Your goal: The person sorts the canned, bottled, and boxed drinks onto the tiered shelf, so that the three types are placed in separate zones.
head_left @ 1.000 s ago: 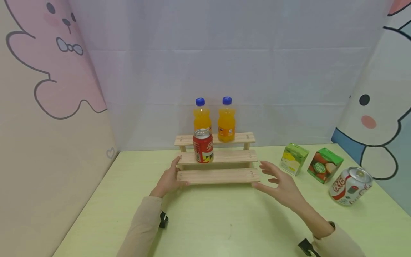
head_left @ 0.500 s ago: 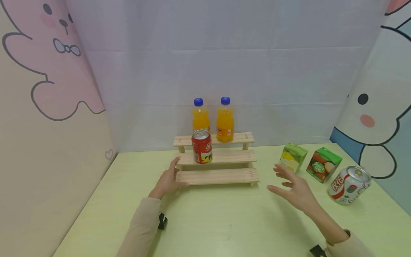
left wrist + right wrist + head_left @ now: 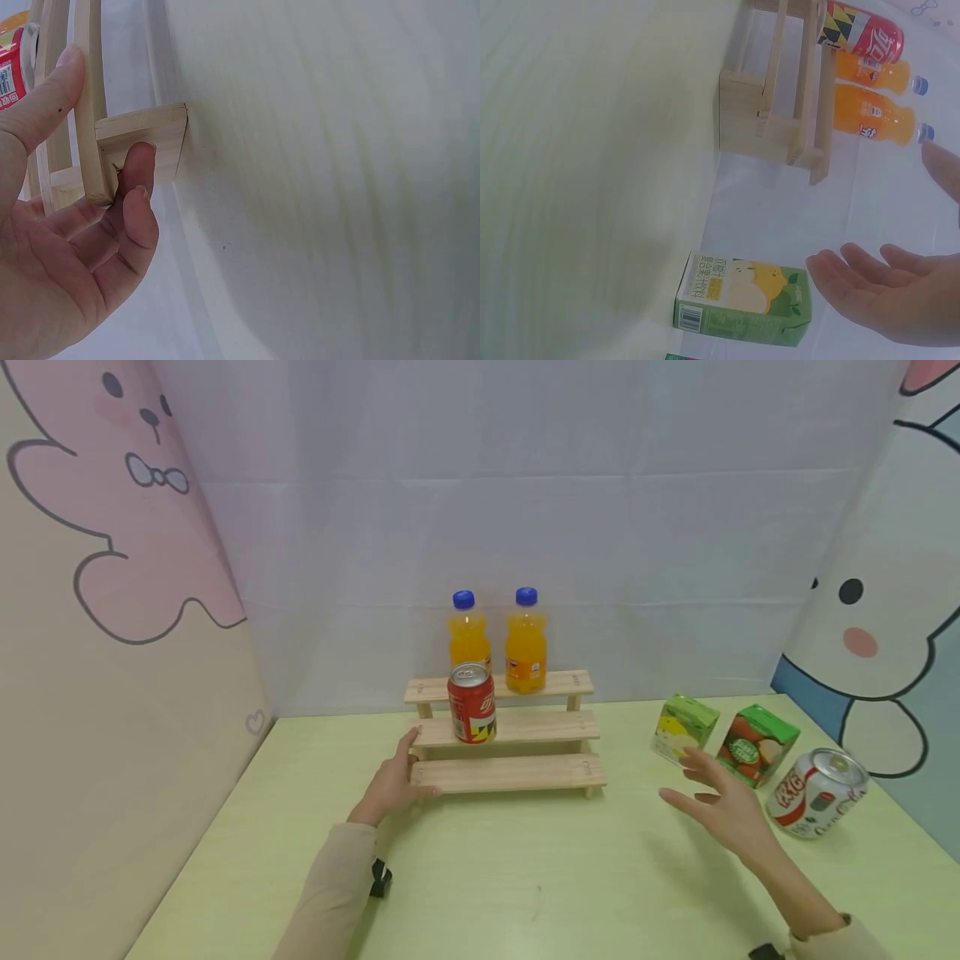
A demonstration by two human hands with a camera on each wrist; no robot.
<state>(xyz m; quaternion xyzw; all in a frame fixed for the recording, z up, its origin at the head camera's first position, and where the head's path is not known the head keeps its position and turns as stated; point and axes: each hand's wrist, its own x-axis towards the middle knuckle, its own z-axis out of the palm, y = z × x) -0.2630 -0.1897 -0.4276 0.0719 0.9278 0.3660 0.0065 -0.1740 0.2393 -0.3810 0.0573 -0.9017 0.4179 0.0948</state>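
Note:
My left hand (image 3: 390, 787) grips the left end of a three-tier wooden rack (image 3: 517, 774); in the left wrist view its thumb (image 3: 60, 86) lies on the lowest plank and the fingers curl round the end. On the middle tier stands a red soda can (image 3: 472, 710). Two orange soda bottles (image 3: 527, 652) with blue caps stand on the top tier, the left one partly behind the can. My right hand (image 3: 729, 810) hovers with fingers spread and nothing in it, near a green-and-yellow juice box (image 3: 742, 296). A green-and-brown juice box (image 3: 759, 743) is just beyond it.
A white-and-red soda can (image 3: 817, 793) stands on the right of the pale table (image 3: 510, 893), nearer than the boxes. Behind the rack hangs a plain light curtain (image 3: 360, 543). Panels with cartoon animals flank both sides.
My right hand has moved away from the rack's right end, rightward toward the juice boxes, staying spread. My left hand has kept its hold on the rack.

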